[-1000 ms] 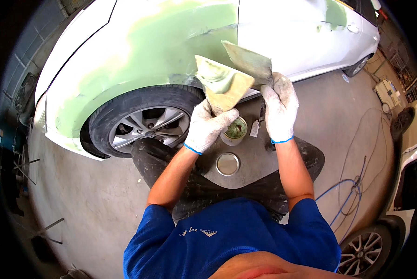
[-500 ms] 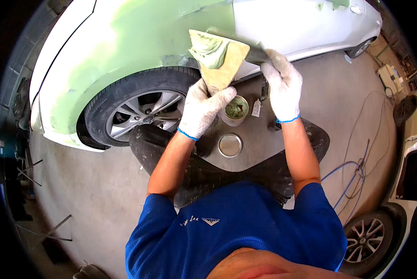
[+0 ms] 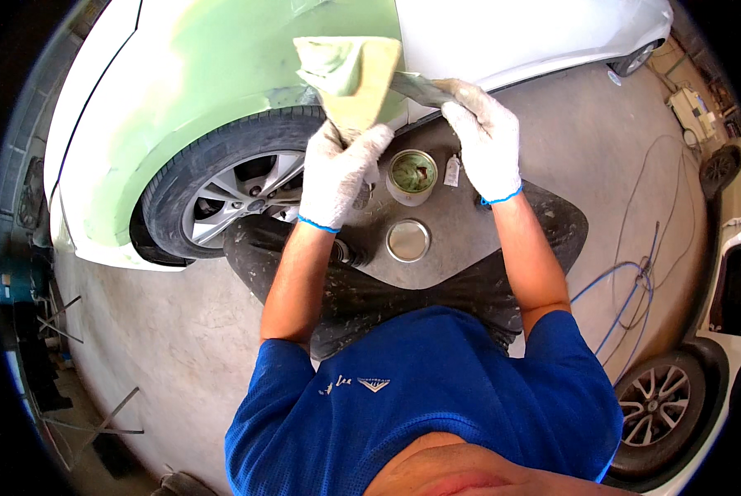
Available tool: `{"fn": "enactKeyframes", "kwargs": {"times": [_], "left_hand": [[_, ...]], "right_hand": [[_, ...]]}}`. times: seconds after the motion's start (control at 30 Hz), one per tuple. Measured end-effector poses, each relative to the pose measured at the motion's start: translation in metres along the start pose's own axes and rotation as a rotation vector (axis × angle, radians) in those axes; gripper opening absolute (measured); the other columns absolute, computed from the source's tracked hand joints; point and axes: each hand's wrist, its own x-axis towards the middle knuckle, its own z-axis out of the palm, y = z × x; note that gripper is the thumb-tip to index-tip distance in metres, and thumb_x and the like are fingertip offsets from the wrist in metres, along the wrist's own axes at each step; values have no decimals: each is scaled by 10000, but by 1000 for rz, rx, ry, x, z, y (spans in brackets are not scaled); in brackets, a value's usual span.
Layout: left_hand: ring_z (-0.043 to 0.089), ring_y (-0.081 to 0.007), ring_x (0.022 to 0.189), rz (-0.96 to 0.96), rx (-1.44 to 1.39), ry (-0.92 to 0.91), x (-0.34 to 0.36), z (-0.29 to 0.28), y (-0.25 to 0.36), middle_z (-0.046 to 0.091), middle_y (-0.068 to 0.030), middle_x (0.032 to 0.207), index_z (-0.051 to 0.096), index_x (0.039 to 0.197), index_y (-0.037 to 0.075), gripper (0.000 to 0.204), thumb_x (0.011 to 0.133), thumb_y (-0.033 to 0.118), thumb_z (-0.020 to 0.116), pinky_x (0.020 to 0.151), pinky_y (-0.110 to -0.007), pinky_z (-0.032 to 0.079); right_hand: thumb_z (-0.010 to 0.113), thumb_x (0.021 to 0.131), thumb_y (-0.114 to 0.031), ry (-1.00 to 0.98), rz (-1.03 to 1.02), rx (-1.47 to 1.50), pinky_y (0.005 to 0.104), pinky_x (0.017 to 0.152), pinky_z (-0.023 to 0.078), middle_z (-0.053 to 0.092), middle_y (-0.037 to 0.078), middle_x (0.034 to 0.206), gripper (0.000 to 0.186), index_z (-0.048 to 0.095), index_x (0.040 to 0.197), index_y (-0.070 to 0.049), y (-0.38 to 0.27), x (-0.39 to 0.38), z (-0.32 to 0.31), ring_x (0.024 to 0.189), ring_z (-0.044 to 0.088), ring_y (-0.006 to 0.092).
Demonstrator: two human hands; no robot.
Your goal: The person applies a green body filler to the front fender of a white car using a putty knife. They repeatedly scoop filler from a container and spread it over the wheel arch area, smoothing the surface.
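Note:
My left hand (image 3: 337, 174), in a white knit glove with a blue cuff, grips a flat yellowish putty board (image 3: 376, 78). Pale green putty (image 3: 331, 66) is heaped on the board's upper left part. My gloved right hand (image 3: 488, 145) pinches a thin grey putty knife (image 3: 420, 89), its blade pointing left toward the board. Whether the blade touches the board I cannot tell. Beyond both tools is the white car's fender (image 3: 221, 62), coated in pale green filler above the front wheel (image 3: 250, 194).
Between my knees on the concrete floor stand an open tin of green putty (image 3: 412, 175), a small white tube (image 3: 452, 170) and a round metal lid (image 3: 408, 240). A blue hose (image 3: 610, 291) lies right. Another vehicle's wheel (image 3: 655, 413) is at lower right, and thin metal legs (image 3: 110, 422) at left.
Both hands have shifted left in the picture with the putty board and the putty knife. The board has turned more upright, and the knife's blade now shows more clearly to its right.

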Motion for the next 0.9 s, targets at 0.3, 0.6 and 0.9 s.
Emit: {"fn": "enactKeyframes", "kwargs": {"times": [0.3,0.6,0.9], "left_hand": [[505,-31,579,23,163,11,4,-3,-23,634,8,770,645,975,20,262,800,151,790,504,-203,410],[497,-46,519,42,105,6,0,3,-5,608,8,715,627,949,18,243,817,161,773,448,-212,392],[483,-49,547,108,36,-177,7,-34,-36,543,42,693,572,888,81,174,814,108,727,489,-206,381]], "right_hand": [[585,937,-52,15,18,190,260,895,490,674,87,1089,296,607,1203,75,-10,-1,6,982,616,139],[556,905,-3,-86,-343,-309,303,830,509,694,157,1015,261,658,1145,-11,1,12,-2,929,675,223],[508,889,-128,-303,446,998,234,529,386,543,45,685,244,609,1003,62,19,16,-34,580,478,118]]}}
